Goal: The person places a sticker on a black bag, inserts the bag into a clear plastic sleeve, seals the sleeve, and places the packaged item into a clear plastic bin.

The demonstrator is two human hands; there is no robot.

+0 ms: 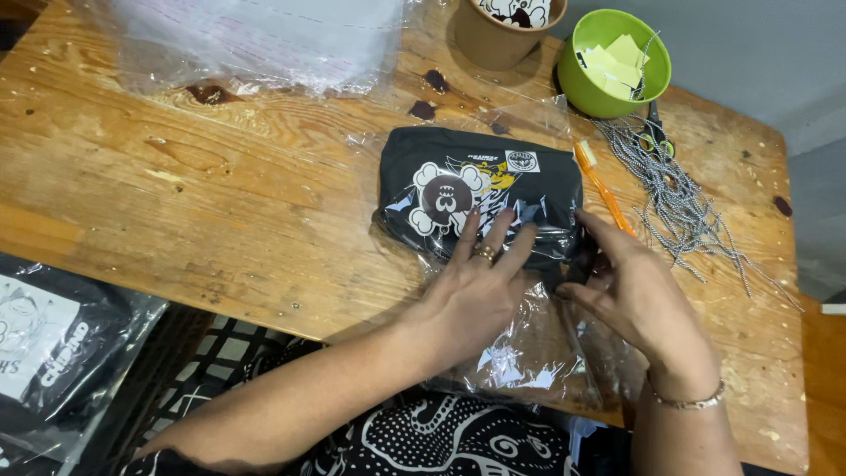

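The folded black printed T-shirt lies near the middle of the wooden desk, partly inside a clear plastic bag whose open end hangs over the near edge. The left hand rests flat on the garment's near edge, its grip spread, fingers pressing the film down. The right hand sits at the garment's right corner; fingers extended and touching the bag, but whether they pinch the film cannot be told. An orange toothbrush lies just beside the shirt. Beyond it: grey cords, a green bowl holding yellow paper slips, a brown cup.
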